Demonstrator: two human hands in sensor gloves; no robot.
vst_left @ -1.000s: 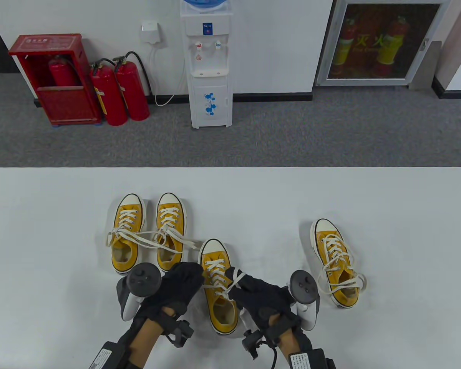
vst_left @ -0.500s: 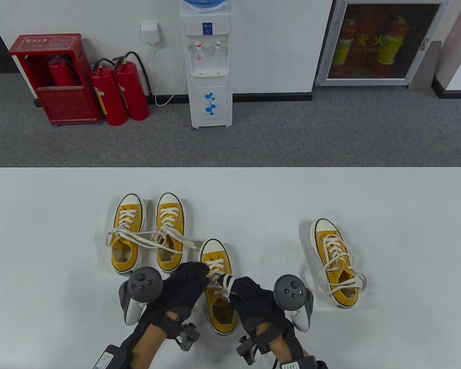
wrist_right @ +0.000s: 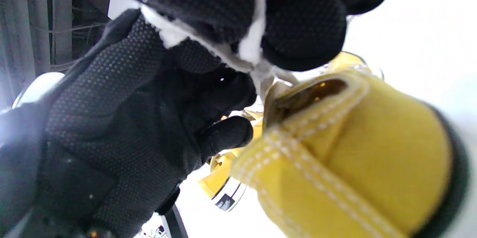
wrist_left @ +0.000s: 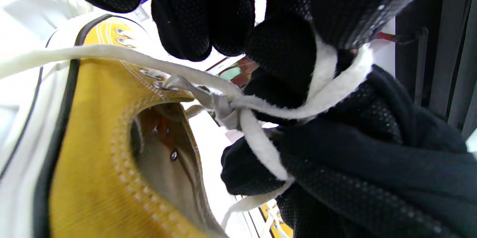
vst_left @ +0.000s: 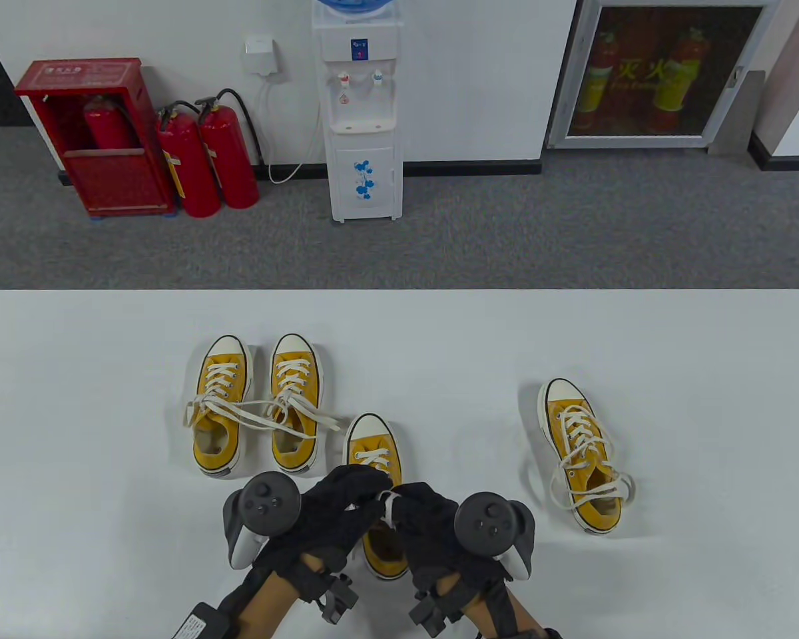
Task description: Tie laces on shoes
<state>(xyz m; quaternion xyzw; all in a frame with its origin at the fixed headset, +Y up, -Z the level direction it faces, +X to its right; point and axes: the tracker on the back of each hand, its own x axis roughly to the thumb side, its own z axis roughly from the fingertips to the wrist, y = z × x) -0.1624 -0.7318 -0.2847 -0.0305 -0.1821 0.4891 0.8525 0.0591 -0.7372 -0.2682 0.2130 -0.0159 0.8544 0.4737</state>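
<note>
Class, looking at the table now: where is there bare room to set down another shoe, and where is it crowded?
Bare: the white table left of the shoe pair, the strip behind all shoes, and right of the lone shoe. Crowded: the near middle, where both hands work the centre shoe.

Yellow shoes (vst_left: 373, 459); white laces (wrist_left: 261, 107)

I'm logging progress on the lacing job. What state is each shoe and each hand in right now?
Left hand: fingers curled at the lace over the middle shoe.
Right hand: pinches the white lace.
Middle shoe: upright, lace mid-tie, no finished bow visible.
Far-left pair: upright, side by side, lace ends lying loose across both.
Right shoe: upright, alone, lace loops draped around its opening; knot cannot be told.
</note>
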